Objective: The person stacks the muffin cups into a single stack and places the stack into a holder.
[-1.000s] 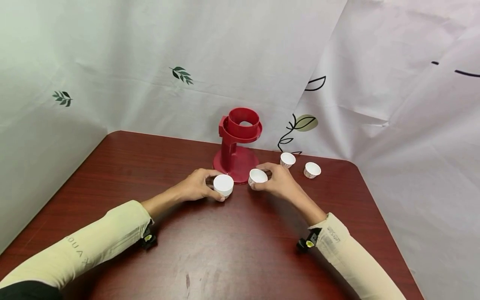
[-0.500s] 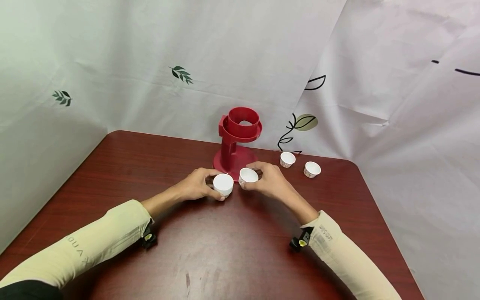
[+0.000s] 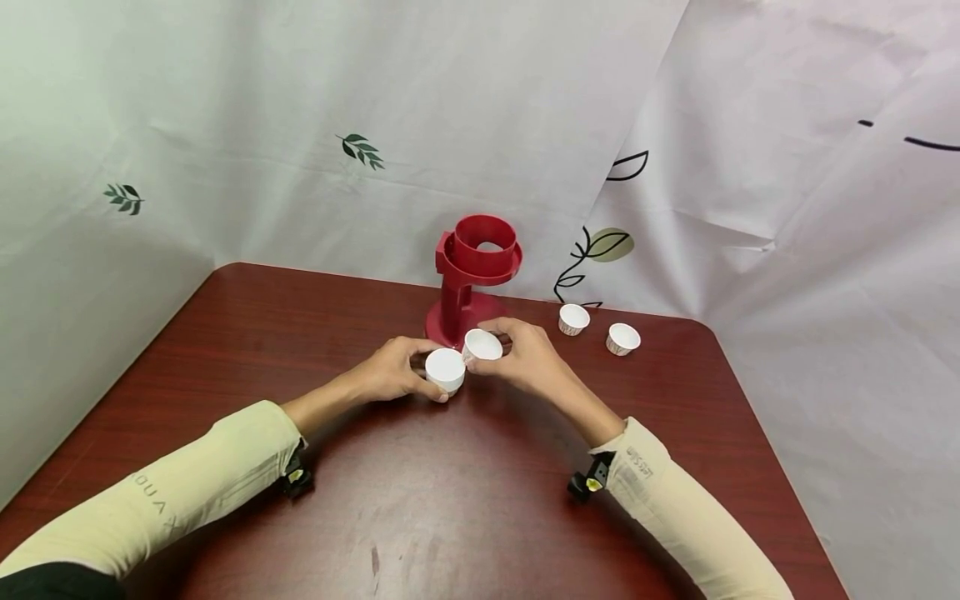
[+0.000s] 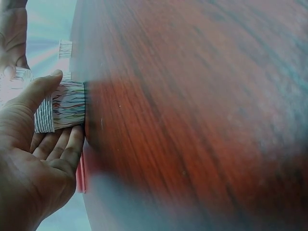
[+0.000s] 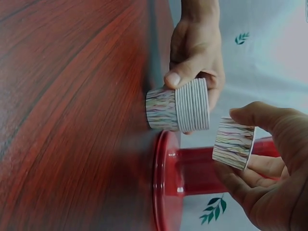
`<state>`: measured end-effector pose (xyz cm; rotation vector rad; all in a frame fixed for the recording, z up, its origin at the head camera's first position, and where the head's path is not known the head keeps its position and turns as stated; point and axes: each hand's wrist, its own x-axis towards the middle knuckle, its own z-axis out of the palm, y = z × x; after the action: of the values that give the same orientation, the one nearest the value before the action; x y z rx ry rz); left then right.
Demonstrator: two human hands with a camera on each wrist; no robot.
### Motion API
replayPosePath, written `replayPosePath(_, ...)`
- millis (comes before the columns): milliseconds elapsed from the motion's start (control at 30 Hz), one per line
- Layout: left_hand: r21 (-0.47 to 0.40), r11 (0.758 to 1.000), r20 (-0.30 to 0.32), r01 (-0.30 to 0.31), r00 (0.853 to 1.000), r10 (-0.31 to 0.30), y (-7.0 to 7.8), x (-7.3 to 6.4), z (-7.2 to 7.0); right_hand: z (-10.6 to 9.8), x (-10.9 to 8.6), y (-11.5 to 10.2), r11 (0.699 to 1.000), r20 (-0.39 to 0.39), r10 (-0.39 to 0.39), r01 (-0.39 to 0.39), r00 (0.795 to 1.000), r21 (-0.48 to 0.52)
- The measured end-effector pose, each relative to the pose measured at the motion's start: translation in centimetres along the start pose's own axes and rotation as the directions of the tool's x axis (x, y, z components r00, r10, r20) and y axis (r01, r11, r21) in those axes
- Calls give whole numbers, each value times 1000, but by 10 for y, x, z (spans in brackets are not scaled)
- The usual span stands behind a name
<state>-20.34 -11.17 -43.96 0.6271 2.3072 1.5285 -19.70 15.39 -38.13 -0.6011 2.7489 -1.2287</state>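
Observation:
My left hand (image 3: pixel 393 369) grips a stack of nested paper baking cups (image 5: pixel 178 107) between thumb and fingers; the stack stands upright on the table, its ridged rims showing in both wrist views. To its right, my right hand (image 3: pixel 528 357) pinches a single paper baking cup (image 5: pixel 234 142) with wavy coloured lines, held up off the table. In the head view this cup (image 3: pixel 482 344) is close beside the stack's top, slightly higher and tilted. Just behind both hands stands a red plastic stand (image 3: pixel 453 312) with a round base and a ring-shaped holder on top.
Two more paper baking cups, a nearer one (image 3: pixel 622 339) and a farther one (image 3: pixel 573 319), stand at the table's back right. The brown wooden table (image 3: pixel 420 517) meets a white leaf-printed curtain (image 3: pixel 300 108) behind it.
My right hand has moved left with its baking cup, from in front of the stand's right side to right beside the stack. The left hand and its stack have stayed put.

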Motion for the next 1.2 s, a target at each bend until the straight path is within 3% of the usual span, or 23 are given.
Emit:
replayPosePath(567, -19, 1000, 17, 20, 1000, -20, -1, 0, 0, 21, 5, -14, 994, 19, -106, 106, 994, 10)
replayPosePath(1200, -3, 1000, 15, -1, 1000, 1, -2, -2, -2, 32, 9, -18, 971, 74, -198, 206, 977, -121)
